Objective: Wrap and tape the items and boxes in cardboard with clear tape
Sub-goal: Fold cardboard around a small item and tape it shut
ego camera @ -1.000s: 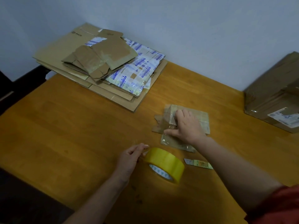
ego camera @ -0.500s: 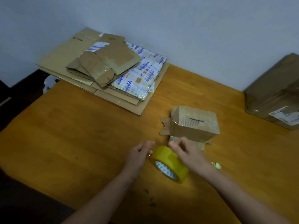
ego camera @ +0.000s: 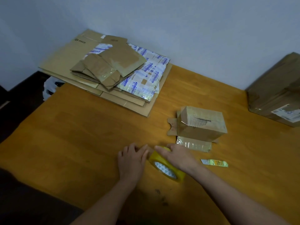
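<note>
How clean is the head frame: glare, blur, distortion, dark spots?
Head view: dim, flat light, lower-left corner nearly black. Head view: mild glare on the taped small box and the printed wrap. Head view: wide-angle stretch at the borders; the large box leans. Head view: tape roll, left hand and right hand slightly soft, no streaks.

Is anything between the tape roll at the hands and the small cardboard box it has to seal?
Nothing upright. Between the tape roll, under the right hand, and the small box lies only a flat taped cardboard flap at the box's near side. The yellow cutter lies off to the right.
</note>
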